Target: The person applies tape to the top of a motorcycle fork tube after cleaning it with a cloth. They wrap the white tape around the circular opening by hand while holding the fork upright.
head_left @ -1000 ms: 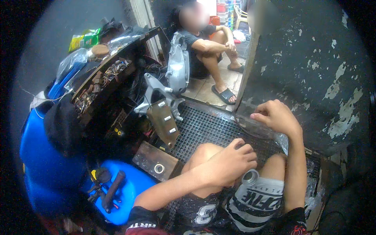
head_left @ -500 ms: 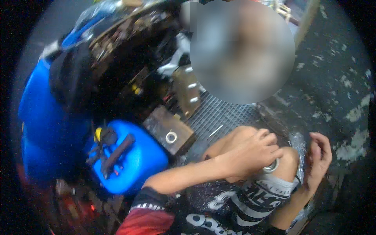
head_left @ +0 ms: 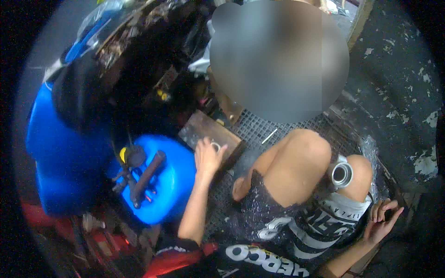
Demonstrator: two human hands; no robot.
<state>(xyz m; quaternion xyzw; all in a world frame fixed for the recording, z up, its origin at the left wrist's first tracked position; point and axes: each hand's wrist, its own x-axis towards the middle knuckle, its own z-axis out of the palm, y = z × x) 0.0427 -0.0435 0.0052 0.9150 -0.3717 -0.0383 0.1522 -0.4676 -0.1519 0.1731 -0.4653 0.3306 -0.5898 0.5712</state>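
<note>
**Left hand at the ring, hollow part on the knee**

The left hand (head_left: 208, 160) has thumb and fingers parted around a small, pale metal ring (head_left: 216, 147) on a brown, rectangular block (head_left: 197, 128); whether they clamp it, I cannot tell. A grey, hollow cylindrical metal part (head_left: 342, 174) rests against the bare right knee (head_left: 363, 167), probably parked there to free both hands. The right hand (head_left: 381, 217), fingers loosely apart, appears unoccupied.

I see bold white lettering (head_left: 266, 261) across the black shirt (head_left: 211, 268), a folded white figure (head_left: 274, 228) on the shorts (head_left: 250, 211), dark block letters (head_left: 331, 223) and smaller print (head_left: 356, 215) near the pale hem (head_left: 345, 204).
</note>
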